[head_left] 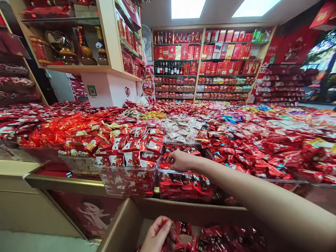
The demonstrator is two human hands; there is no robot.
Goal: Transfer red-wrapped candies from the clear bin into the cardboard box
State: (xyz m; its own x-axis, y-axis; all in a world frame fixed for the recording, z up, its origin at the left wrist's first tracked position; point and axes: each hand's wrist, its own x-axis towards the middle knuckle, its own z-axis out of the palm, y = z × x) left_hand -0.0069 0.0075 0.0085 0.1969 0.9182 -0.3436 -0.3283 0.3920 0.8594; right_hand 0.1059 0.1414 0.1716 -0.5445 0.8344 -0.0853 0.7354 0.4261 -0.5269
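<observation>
My right hand rests with curled fingers on the red sweets in a clear tub at the worktop's front edge, though I cannot tell whether they grip one; my left hand closes its fingers on red wrapped sweets over the cardboard box below. I judge the refilling partly done: the tub sits lower than its heaped neighbour, and many sweets remain boxed. Heaped sweets crowd the worktop; shelves stand behind.
</observation>
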